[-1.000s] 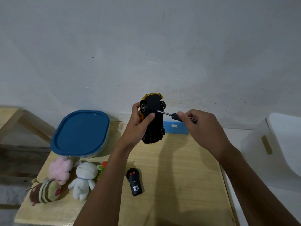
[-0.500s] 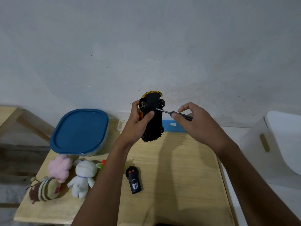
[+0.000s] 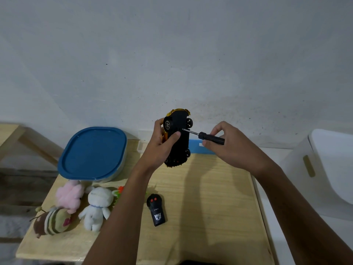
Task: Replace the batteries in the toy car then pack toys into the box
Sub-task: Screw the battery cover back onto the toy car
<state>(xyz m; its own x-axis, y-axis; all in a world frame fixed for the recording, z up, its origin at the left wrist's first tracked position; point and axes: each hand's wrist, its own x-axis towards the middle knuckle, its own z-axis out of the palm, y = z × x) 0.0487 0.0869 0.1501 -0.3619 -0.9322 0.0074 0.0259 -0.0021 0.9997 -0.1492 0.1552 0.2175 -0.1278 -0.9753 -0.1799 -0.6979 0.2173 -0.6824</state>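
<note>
My left hand (image 3: 161, 148) grips a yellow toy car (image 3: 180, 138) held upright above the table, its black underside facing me. My right hand (image 3: 229, 148) holds a small black-handled screwdriver (image 3: 207, 137) by thumb and fingers, and the metal tip touches the car's underside near the upper wheels. A box with a blue lid (image 3: 93, 153) stands shut at the back left. In front of it lie a pink plush (image 3: 69, 196), a white plush (image 3: 97, 206) and a striped bee plush (image 3: 52, 221). A black remote control (image 3: 156, 210) lies on the wood.
The wooden table (image 3: 210, 207) ends near my body and at its right side. A white plastic bin (image 3: 324, 169) stands to the right. A small blue-and-white pack (image 3: 200, 148) lies at the wall behind the car. A green and orange toy (image 3: 118, 193) peeks from behind my left forearm.
The right hand has shifted its fingers along the screwdriver handle, as in turning it; the tip stays on the car's underside. The car and the left hand hold steady.
</note>
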